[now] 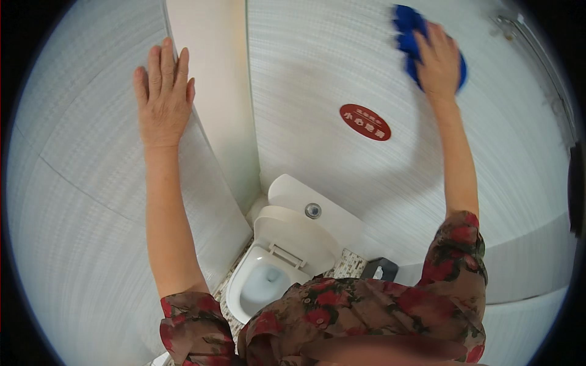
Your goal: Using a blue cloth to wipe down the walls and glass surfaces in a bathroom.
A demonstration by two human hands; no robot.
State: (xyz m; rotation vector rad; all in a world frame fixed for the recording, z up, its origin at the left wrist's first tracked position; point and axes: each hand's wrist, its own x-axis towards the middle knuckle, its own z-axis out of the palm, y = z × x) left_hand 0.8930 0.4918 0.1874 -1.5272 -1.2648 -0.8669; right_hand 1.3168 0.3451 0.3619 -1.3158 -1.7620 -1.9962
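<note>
A bunched blue cloth (412,29) lies under my right hand (440,64), pressed to the white textured wall (302,100) at the upper right. My fingers spread over the cloth, and parts of it stick out on both sides. On the left, my left hand (165,98) rests flat on a white wall panel (91,151), near its vertical edge. It holds nothing, and its fingers are apart. Below and left of the cloth, a red oval sticker (365,122) with writing is fixed to the wall.
Below stands a white toilet (238,293), its lid (293,233) raised against the cistern (339,215). Beside it is a dark bin (382,269) on the mosaic floor (350,263). A metal rail (545,68) runs along the right wall. A pale recess (219,91) separates the two panels.
</note>
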